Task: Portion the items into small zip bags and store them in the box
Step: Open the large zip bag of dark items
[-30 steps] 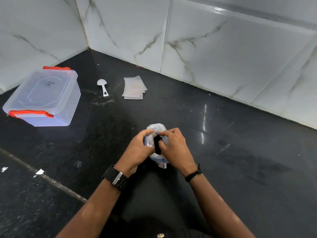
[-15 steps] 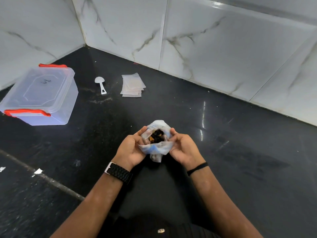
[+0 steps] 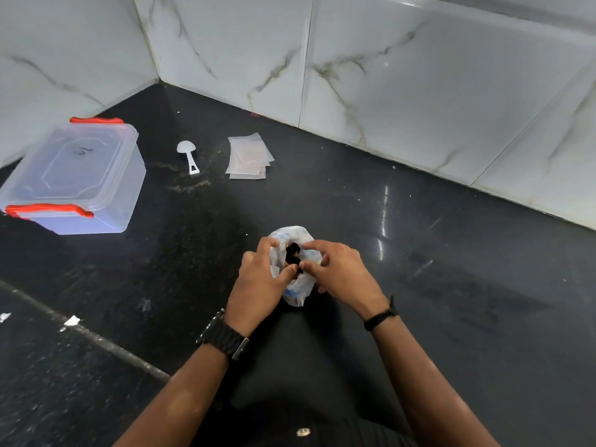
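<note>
A white plastic bag [image 3: 296, 293] with dark pieces [image 3: 293, 254] showing in its open mouth stands on the black counter in front of me. My left hand [image 3: 259, 282] pinches the bag's left rim with thumb and fingers. My right hand [image 3: 338, 272] pinches the right rim the same way. Farther back lies a stack of small clear zip bags [image 3: 248, 156]. A white plastic scoop [image 3: 188, 154] lies to their left. At the far left stands a clear storage box [image 3: 75, 179] with red clips, its lid on.
White marble-patterned wall tiles [image 3: 419, 91] close the counter at the back and left, meeting in a corner. A pale seam [image 3: 96, 340] crosses the counter at lower left, with small white scraps [image 3: 71, 321] beside it.
Both hands turned from cupping the bag palms-up to pinching its rim from above. The bag's mouth, spread wide half a second ago, is narrower now. The view shifted slightly.
</note>
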